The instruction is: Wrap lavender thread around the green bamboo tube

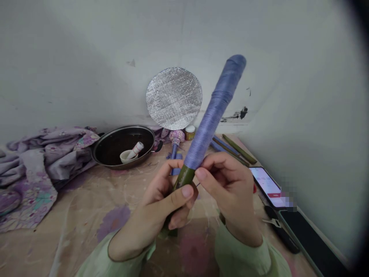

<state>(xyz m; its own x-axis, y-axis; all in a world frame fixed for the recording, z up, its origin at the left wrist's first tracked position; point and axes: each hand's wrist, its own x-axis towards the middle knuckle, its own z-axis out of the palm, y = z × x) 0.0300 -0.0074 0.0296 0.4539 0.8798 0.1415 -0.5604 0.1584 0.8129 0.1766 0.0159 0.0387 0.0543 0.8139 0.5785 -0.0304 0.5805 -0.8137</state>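
A thick green stick (185,176), its upper part closely wound with blue-purple thread (208,125), leans up and to the right in front of me. My left hand (170,200) is closed round the bare green part, thumb across its front. Beside the lower edge of the winding, my right hand (227,184) has thumb and forefinger pinched together at the stick's right side. A short dark strand shows between the hands; the right fingertips seem to be on the thread, partly hidden behind the thumb.
On the flowered tablecloth (86,215), a dark pan (108,148) holds a white cup (125,156). Purple flowered cloth (31,169) lies left. A round silver disc (174,99) stands by the wall. Green sticks (239,149), a lit phone (266,184), a dark phone (308,238) and scissors (276,223) lie right.
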